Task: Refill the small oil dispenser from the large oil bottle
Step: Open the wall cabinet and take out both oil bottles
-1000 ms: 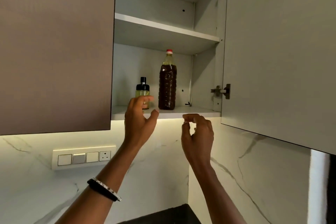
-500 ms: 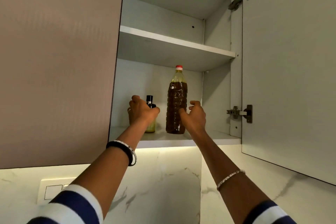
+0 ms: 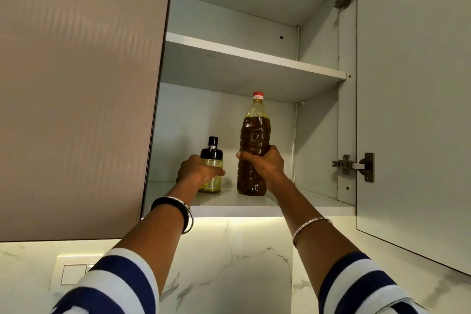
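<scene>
A small glass oil dispenser (image 3: 212, 158) with a black pump cap and pale yellow oil stands on the lower cabinet shelf (image 3: 229, 202). My left hand (image 3: 196, 172) grips its body from the left. To its right stands the large plastic oil bottle (image 3: 254, 135), filled with dark brown oil and closed with a red cap. My right hand (image 3: 265, 164) wraps around the bottle's lower middle. Both containers stand upright on the shelf.
The wall cabinet's right door (image 3: 413, 99) hangs open at the right; the closed left door (image 3: 81, 84) fills the left. An upper shelf (image 3: 254, 56) sits above the bottles. A switch plate (image 3: 74, 271) is on the marble wall below.
Both hands have moved from just short of the containers onto them: the left now grips the dispenser, the right now grips the large bottle. The view has tilted up and closer.
</scene>
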